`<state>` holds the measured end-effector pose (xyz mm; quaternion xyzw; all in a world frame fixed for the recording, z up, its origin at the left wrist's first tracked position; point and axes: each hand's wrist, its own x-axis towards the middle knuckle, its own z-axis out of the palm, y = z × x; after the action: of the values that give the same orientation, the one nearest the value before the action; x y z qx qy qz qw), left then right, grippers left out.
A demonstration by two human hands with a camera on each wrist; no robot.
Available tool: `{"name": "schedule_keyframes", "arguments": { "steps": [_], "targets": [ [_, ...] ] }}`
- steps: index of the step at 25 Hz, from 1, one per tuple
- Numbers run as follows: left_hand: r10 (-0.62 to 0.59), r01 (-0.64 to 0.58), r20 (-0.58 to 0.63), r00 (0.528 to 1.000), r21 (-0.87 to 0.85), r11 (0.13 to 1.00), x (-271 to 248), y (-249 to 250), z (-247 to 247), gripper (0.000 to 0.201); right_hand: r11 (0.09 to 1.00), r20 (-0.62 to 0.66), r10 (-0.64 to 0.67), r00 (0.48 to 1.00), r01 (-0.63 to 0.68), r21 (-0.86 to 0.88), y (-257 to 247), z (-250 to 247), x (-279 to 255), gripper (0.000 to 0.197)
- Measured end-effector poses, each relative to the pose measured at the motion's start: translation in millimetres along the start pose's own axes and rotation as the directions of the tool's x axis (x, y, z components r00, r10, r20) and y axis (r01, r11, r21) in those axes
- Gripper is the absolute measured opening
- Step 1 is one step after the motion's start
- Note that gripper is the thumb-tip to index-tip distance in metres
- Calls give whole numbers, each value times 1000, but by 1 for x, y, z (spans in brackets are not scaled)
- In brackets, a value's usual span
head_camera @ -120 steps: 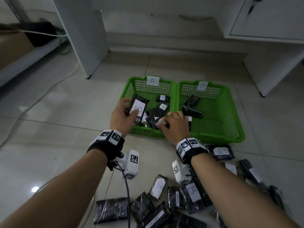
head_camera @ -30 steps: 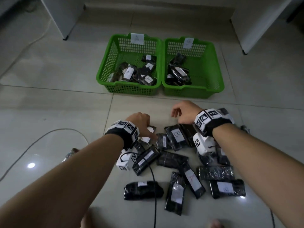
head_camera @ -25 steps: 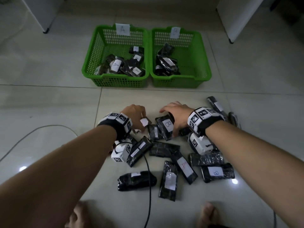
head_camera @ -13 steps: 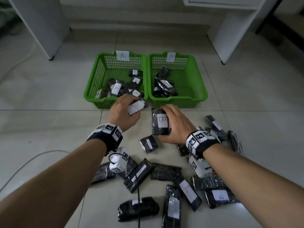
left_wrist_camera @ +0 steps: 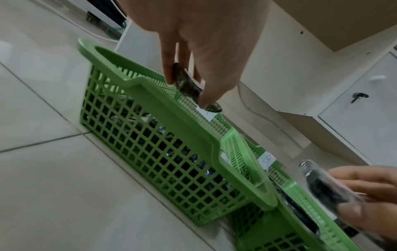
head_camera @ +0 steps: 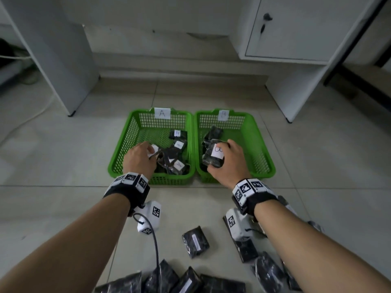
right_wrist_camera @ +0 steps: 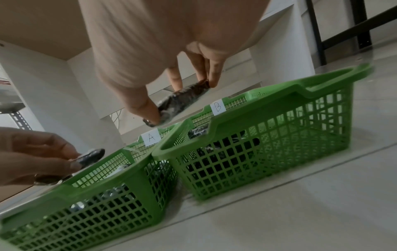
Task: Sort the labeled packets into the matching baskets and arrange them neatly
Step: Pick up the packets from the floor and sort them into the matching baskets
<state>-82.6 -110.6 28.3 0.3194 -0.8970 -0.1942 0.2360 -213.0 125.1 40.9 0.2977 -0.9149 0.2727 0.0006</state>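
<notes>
Two green baskets stand side by side on the floor: basket A (head_camera: 120,158) on the left, basket B (head_camera: 262,149) on the right, each with several black packets inside. My left hand (head_camera: 138,158) hovers over the near part of basket A and pinches a small black packet (left_wrist_camera: 189,85) with a white label (head_camera: 154,149). Over the near left of basket B, my right hand (head_camera: 229,159) grips a black packet marked B (head_camera: 213,156) by its edges, seen also from the right wrist as a black packet (right_wrist_camera: 182,100).
Several loose black packets lie on the floor near me, one (head_camera: 195,242) between my arms and a pile (head_camera: 169,282) at the bottom edge. White cabinet legs (head_camera: 63,60) and a cabinet door (head_camera: 296,28) stand behind the baskets. A cable (head_camera: 155,244) trails from my left wrist.
Both hands picked packets from the floor pile and carried them forward; half a second ago they were short of the baskets, now each is above its basket.
</notes>
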Motion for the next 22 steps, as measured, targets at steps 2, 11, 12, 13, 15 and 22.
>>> {"name": "schedule_keyframes", "arguments": {
  "steps": [2,11,12,13,15,22],
  "targets": [
    [-94,87,80,992,87,992,5,-8,7,15,999,77,-11,997,15,-47,6,10,11,64],
    [-14,-22,145,989,244,970,-24,-17,24,29,981,257,-84,963,125,-147,9,38,12,42],
    [51,-71,104,993,206,976,-31,-10,21,28,981,170,-101,980,127,-148,6,37,5,41],
    [126,-136,75,989,151,979,-42,-1,18,25,984,62,-115,991,123,-132,2,36,-5,37],
    [286,-290,75,955,44,956,-69,19,12,18,987,-125,-139,982,126,-101,-4,35,-27,29],
    [226,-415,738,636,80,906,-151,48,34,67,961,124,117,985,-81,-265,11,20,-116,35]
  ]
}}
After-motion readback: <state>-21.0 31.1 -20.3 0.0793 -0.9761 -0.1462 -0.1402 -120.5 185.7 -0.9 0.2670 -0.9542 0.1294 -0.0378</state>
